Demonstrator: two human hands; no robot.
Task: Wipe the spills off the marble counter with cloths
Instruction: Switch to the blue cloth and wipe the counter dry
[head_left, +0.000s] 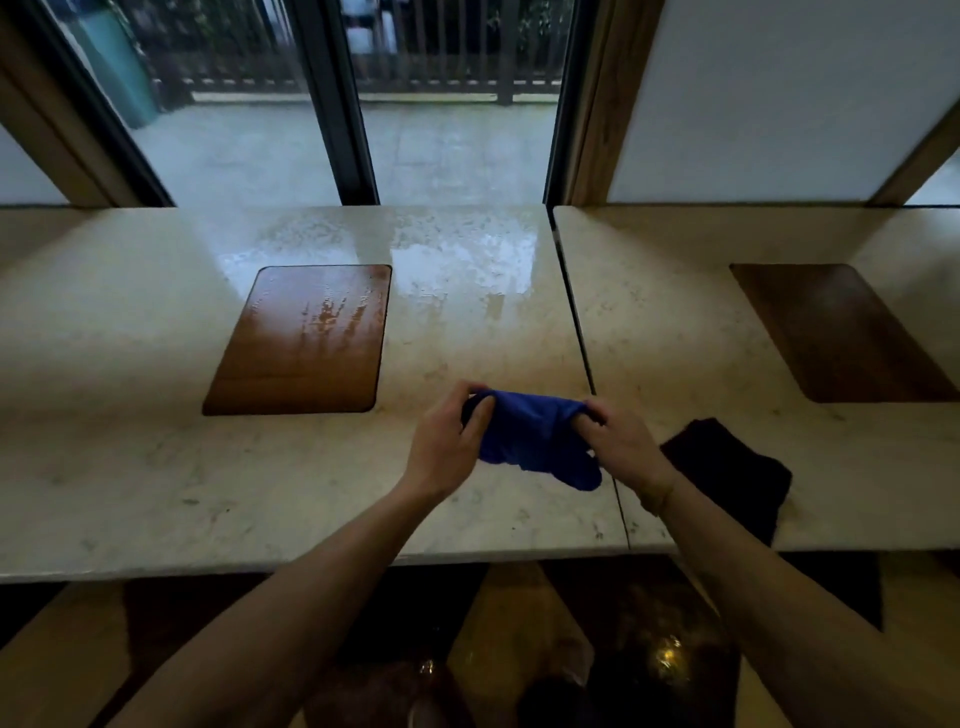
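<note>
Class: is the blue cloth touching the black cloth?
Apart. The head view shows the right hand and bare marble counter between the blue cloth and the black cloth.

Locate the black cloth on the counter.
In the head view, the black cloth lies on the right marble slab near its front edge, just right of the right hand and the blue cloth.

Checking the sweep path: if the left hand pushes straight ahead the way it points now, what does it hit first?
Probably nothing solid: the left hand, gripping the blue cloth, points over bare marble counter toward the wet patch, passing right of the wooden inlay. Depth is uncertain.
</note>
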